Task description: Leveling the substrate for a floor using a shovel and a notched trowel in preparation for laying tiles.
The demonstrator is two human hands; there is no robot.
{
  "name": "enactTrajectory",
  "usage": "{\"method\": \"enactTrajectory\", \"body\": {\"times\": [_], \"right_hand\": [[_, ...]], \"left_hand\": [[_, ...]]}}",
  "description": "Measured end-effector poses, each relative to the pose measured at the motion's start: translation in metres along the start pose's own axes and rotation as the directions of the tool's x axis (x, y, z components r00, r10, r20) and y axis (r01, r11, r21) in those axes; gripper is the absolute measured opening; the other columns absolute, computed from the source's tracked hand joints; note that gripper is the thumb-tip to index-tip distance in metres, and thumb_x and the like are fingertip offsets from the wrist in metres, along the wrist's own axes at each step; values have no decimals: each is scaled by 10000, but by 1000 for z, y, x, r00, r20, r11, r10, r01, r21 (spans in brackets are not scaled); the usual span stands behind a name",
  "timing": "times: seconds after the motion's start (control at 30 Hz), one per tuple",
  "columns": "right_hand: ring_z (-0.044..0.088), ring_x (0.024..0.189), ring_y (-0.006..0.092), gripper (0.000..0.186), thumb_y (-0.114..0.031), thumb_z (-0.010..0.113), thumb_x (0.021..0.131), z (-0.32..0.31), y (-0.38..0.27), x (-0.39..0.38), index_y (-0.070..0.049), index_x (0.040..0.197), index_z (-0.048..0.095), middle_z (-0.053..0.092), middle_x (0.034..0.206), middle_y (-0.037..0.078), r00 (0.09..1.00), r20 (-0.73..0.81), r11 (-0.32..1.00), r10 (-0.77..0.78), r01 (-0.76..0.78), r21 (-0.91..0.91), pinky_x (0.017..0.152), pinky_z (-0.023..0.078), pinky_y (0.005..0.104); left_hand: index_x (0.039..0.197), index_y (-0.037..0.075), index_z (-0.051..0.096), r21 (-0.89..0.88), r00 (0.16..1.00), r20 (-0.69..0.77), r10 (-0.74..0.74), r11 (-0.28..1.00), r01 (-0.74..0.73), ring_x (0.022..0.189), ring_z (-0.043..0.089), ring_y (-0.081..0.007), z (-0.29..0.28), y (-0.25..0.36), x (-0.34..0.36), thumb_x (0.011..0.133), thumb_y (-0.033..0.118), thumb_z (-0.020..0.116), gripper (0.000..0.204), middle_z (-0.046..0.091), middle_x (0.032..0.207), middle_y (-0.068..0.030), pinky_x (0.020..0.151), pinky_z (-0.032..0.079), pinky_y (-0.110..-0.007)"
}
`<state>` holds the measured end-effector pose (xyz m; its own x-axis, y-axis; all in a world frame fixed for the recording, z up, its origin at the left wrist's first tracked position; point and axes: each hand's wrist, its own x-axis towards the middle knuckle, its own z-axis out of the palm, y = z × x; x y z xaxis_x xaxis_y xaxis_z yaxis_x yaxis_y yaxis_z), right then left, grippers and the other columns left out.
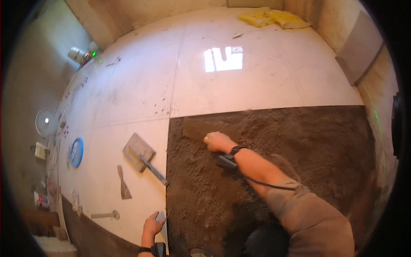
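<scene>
My right hand (218, 141) is closed on a flat grey metal trowel (198, 128); blade points left over brown dirt bed (299, 141). Left hand (153, 223) w/ fingers curled on white tile edge (128, 205).

Two hands (219, 141) (153, 223); two trowels (139, 152) (199, 128); one scraper (124, 183); two yellow bags (274, 18); one fan (46, 123).
</scene>
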<state>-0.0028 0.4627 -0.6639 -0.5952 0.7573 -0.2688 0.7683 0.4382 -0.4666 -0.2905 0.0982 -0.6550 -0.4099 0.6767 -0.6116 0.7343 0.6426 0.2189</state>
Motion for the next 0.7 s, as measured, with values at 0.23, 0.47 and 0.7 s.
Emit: {"method": "enactTrajectory", "body": {"times": [0.23, 0.47, 0.7], "right_hand": [[587, 961, 384, 257, -48, 538, 775, -19, 49, -45, 5, 1003, 642, 601, 1026, 212, 971, 190, 987, 142, -123, -106, 756, 517, 472], [607, 824, 375, 290, -8, 519, 777, -30, 193, -154, -11, 1040, 643, 613, 904, 219, 923, 56, 916, 380, -367, -162, 648, 512, 462], [601, 771, 364, 262, 28, 501, 789, -84, 235, -282, -5, 1005, 646, 625, 888, 193, 766, -117, 764, 632, -641, -72, 579, 493, 438]], "left_hand": [[1290, -18, 490, -271, 981, -85, -177, 951, 148, 1111, 558, -365, 6, -43, -17, 777, 275, 677, 620, 536, 1244, -254, 886, 479, -424], [1346, -20, 407, -66, 998, -19, -54, 996, 53, 1139, 533, -377, -11, -67, -20, 792, 301, 669, 692, 478, 1306, -267, 929, 449, -401], [1280, -9, 499, 143, 972, -197, 124, 985, -97, 1070, 575, -362, -74, -119, -32, 844, 321, 633, 563, 573, 1184, -263, 927, 439, -409]]}}
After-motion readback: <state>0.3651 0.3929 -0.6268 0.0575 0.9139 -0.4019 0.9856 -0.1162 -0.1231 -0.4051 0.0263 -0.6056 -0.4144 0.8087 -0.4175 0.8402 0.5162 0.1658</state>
